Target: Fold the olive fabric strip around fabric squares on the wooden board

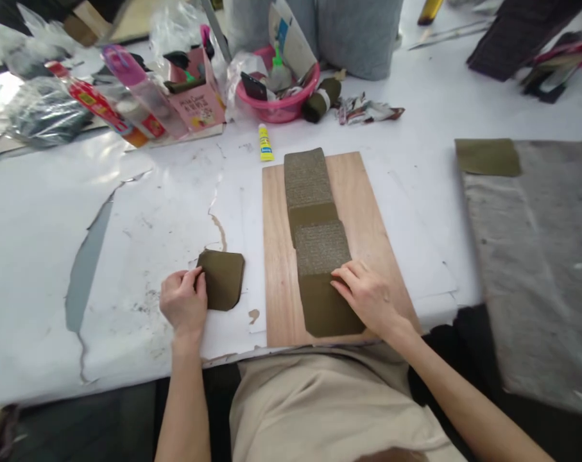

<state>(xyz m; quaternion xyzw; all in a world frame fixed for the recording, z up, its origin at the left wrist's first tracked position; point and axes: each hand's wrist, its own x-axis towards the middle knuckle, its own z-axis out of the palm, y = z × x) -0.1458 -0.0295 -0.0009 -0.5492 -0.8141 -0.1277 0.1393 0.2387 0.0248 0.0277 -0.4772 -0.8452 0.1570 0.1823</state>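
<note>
My left hand (185, 298) pinches the left edge of a small olive piece with cut corners (222, 280), which lies on the white table. On a wooden board (281, 269) in front of me, several olive pieces overlap in a column; some show a speckled grey surface (308, 179). The nearest one (326, 308) has a smooth olive face and lies at the board's front. My right hand (365, 294) has its fingers bent together at that piece's upper right edge, beside a speckled part (322, 247).
A yellow tube (265, 142) lies beyond the board. Behind it are a pink basket (276, 112), an olive roll (322, 101), bottles (91, 99) and a pink box (197, 106). Grey fabric (541, 256) hangs over the table edge at right. The table covering is torn at left.
</note>
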